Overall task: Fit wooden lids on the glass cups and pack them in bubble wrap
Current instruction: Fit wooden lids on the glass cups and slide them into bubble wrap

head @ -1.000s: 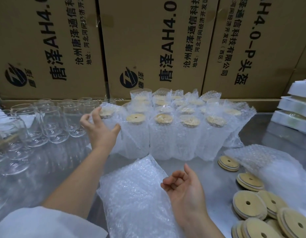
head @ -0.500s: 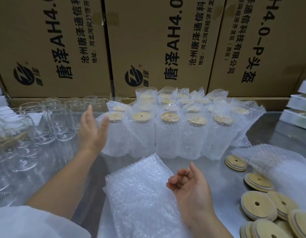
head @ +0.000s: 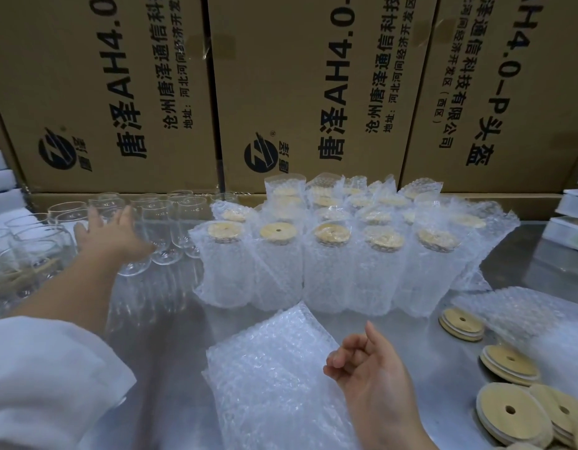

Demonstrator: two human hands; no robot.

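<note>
Leftward from the bubble-wrapped lidded cups, the left hand now spreads open at the clear bare glass cups, gripping none; the right hand, loosely curled, holds nothing. Fetching step, I judge: next, grasp one cup.

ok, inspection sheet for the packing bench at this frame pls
Surface: steel table, shiny.
Job's things: bare glass cups rear left. Wrapped cups with lids on, in rows at centre. Loose lids front right. Bubble wrap stacked at front.
Clutter: white boxes at right edge.
Grippers: left hand open, among the glass cups. Right hand loosely curled, empty, by the bubble wrap.
Cables: nothing seen.
Surroundings: cardboard boxes stacked behind.
</note>
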